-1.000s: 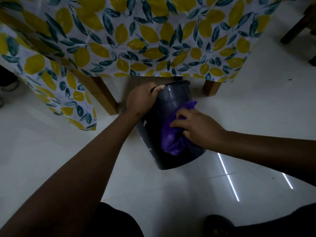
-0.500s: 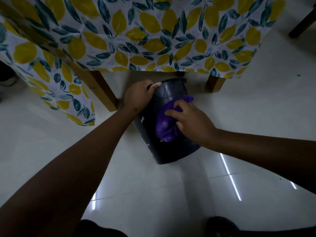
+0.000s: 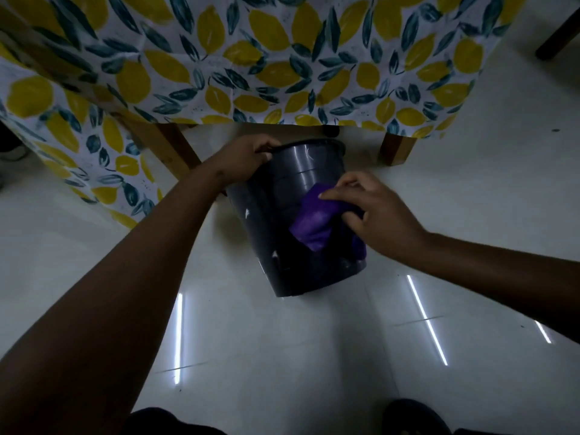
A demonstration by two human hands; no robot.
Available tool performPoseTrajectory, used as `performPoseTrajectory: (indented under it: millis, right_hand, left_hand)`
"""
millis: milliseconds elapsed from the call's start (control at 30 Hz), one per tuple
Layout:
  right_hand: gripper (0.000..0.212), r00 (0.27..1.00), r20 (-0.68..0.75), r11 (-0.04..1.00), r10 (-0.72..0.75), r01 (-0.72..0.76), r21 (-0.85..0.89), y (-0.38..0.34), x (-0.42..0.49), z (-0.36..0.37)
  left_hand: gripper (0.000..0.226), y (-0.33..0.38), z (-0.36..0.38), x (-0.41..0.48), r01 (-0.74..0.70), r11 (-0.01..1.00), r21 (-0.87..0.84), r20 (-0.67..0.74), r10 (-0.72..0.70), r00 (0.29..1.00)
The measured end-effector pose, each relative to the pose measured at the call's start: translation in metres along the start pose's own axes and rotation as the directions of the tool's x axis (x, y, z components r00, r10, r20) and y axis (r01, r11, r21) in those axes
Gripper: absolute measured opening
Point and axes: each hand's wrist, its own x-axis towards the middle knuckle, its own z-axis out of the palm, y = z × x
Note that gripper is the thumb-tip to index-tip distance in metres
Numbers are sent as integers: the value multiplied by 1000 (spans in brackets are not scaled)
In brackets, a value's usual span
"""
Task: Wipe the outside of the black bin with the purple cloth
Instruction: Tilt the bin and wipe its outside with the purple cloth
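Note:
The black bin (image 3: pixel 282 221) is tilted on the white floor, its rim toward the table and its base toward me. My left hand (image 3: pixel 243 161) grips the rim at the bin's upper left. The purple cloth (image 3: pixel 312 222) lies bunched against the bin's right side wall. My right hand (image 3: pixel 373 215) holds the cloth there, thumb and fingers pinching its right edge. The far side of the bin is hidden.
A table draped in a lemon-print cloth (image 3: pixel 266 64) hangs just behind the bin. Wooden table legs (image 3: pixel 397 149) stand to the right and another leg (image 3: pixel 175 149) to the left. A dark chair leg (image 3: pixel 558 39) is at the top right. My dark shoe (image 3: pixel 414 417) is near the bottom edge.
My right hand has slid with the purple cloth from the middle of the bin's wall toward its right side. My left hand has kept its grip on the rim.

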Motion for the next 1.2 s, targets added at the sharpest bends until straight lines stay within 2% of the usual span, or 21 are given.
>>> performPoseTrajectory:
  millis: [67, 133, 233, 300, 367, 467, 567, 767, 900, 1000, 1067, 1200]
  right_hand:
    - [46, 998, -45, 997, 33, -30, 73, 0, 12, -15]
    - [45, 999, -37, 997, 37, -34, 75, 2, 25, -27]
    - [45, 993, 118, 997, -19, 28, -73, 5, 34, -32]
    - [44, 976, 203, 985, -75, 104, -138, 2, 29, -21]
    - [42, 962, 243, 973, -122, 165, -163, -3, 16, -1]
    - [41, 953, 244, 954, -177, 227, -195, -16, -10, 25]
    - [40, 932, 280, 944, -230, 284, -169, -20, -26, 36]
    - [38, 974, 138, 966, -181, 202, -160, -11, -21, 25]
    - [38, 995, -9, 989, -104, 102, -106, -6, 1, 6]
    - [38, 996, -86, 995, -15, 6, -101, 4, 14, -5]
    - [39, 995, -96, 991, 16, -28, -127, 9, 15, -1]
    - [41, 1000, -11, 981, 5, -8, -194, -10, 11, 25]
  left_hand:
    - [29, 2, 2, 3, 67, 997, -48, 20, -66, 998]
    - [25, 6, 8, 3, 119, 990, -77, 6, -118, 993]
    - [46, 4, 19, -1, 97, 994, -52, -90, -101, 991]
    - [47, 2, 20, -3, 76, 997, -4, -131, -76, 989]
    - [44, 3, 14, 0, 96, 993, 63, -79, -91, 993]
    - [51, 3, 3, 4, 103, 981, 162, 30, -109, 994]
    - [54, 0, 1, 2, 92, 995, 43, 61, -94, 994]
    - [39, -8, 14, -1, 105, 982, -154, -117, -124, 985]
    - [29, -8, 10, -4, 13, 986, -168, -26, -17, 1000]
    - [28, -9, 3, -3, -28, 998, -64, 6, 28, 1000]
    - [28, -8, 1, -1, -40, 999, -6, 17, 40, 999]
    - [35, -1, 9, 3, -55, 996, -64, 31, 57, 998]
